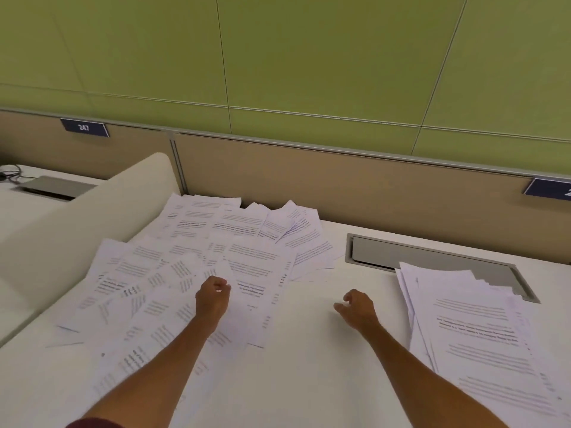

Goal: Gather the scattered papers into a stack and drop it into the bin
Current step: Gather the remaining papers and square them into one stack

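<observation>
Printed white papers (191, 273) lie fanned and overlapping across the left half of the white desk (309, 350), running from the near-left edge back to the tan partition (340, 180). A second, tidier stack of papers (475, 329) sits at the right side of the desk, its far corner overlapping the grey cable tray (432, 257) recessed in the desktop. The left hand (213, 299) rests on the scattered sheets with its fingers curled closed, pinching the corner of one sheet that lifts slightly from the pile. The right hand (357, 308) hovers over the bare strip of desk between the two groups of paper, loosely open with fingers bent and holding nothing, well apart from the scattered sheets and near the left edge of the stack. A cream curved divider (92, 211) rises just left of the scattered papers. Behind the partition stands a green panelled wall (278, 57), and a small dark blue number plate (84, 127) hangs on the partition at the far left.
</observation>
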The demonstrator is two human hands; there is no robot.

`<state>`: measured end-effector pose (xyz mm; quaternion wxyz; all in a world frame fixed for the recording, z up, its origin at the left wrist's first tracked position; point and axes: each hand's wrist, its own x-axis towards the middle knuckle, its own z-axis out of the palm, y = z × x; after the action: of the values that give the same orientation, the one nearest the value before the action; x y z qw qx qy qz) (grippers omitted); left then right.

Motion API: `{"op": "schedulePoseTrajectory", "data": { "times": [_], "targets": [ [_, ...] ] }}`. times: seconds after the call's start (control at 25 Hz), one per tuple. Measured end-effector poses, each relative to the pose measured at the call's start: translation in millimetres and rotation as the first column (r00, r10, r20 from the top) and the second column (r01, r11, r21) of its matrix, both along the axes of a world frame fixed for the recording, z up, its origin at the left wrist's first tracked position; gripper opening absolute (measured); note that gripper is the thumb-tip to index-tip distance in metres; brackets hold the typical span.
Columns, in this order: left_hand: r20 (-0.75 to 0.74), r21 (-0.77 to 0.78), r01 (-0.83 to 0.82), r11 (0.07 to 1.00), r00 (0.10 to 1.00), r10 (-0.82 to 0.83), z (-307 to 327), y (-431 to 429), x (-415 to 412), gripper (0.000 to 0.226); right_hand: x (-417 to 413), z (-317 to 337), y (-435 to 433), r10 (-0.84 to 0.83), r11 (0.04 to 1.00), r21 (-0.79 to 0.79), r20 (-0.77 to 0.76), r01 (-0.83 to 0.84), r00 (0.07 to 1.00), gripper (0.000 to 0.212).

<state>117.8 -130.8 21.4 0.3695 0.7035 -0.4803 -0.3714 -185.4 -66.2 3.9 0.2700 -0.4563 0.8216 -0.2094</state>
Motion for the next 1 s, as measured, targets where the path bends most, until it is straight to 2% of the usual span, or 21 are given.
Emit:
{"op": "schedulePoseTrajectory", "data": {
  "times": [0.08,0.16,0.24,0.28,0.36,0.56,0.68,0.8,0.92,1.0],
  "targets": [
    [0.056,0.025,-0.011,1.0,0.998,0.01,-3.0,-7.6,41.1,0.025,30.5,-2.4,-11.8,-0.004,0.999,0.036,-0.003,0.004,1.0,0.042],
    [0.288,0.139,-0.011,0.99,0.957,-0.03,-8.4,-10.9,79.1,0.043,61.2,-2.8,-25.6,0.009,0.996,0.09,-0.05,-0.005,0.999,0.055],
    [0.542,0.32,0.002,0.947,0.82,-0.185,-16.9,-9.8,110.4,0.071,90.9,-3.7,-35.7,0.035,0.987,0.157,-0.098,-0.019,0.995,0.073],
    [0.594,0.385,0.011,0.923,0.763,-0.257,-24.2,-8.7,122.8,0.083,106.4,-4.8,-39.5,0.054,0.982,0.184,-0.122,-0.031,0.991,0.081],
    [0.622,0.458,0.044,0.888,0.698,-0.355,-41.6,-3.4,134.8,0.096,135.6,-8.9,-43.9,0.094,0.974,0.221,-0.169,-0.055,0.981,0.091],
    [0.648,0.469,0.098,0.878,0.638,-0.417,-54.2,-0.2,101.5,0.084,168.7,-16.4,-46.7,0.081,0.975,0.213,-0.114,-0.055,0.99,0.102],
    [0.595,0.401,0.193,0.896,0.689,-0.414,-37.9,-13.4,82.8,0.076,159.1,-13.6,-44.8,-0.081,0.985,0.141,-0.106,0.095,0.991,0.101],
    [0.618,0.332,0.135,0.934,0.717,-0.323,-31.7,-28.0,111.5,0.08,149.3,-10.2,-40.1,-0.176,0.971,0.143,-0.128,0.193,0.976,0.105],
    [0.635,0.413,0.013,0.911,0.712,-0.298,-42.0,-32.6,143.9,0.094,151.0,-5.2,-39.2,-0.143,0.959,0.225,-0.152,0.175,0.978,0.119],
    [0.663,0.364,0.015,0.931,0.698,-0.271,-46.0,-28.4,138.0,0.09,161.5,-5.4,-42.4,-0.084,0.952,0.28,-0.152,0.124,0.985,0.128]
  ]
}}
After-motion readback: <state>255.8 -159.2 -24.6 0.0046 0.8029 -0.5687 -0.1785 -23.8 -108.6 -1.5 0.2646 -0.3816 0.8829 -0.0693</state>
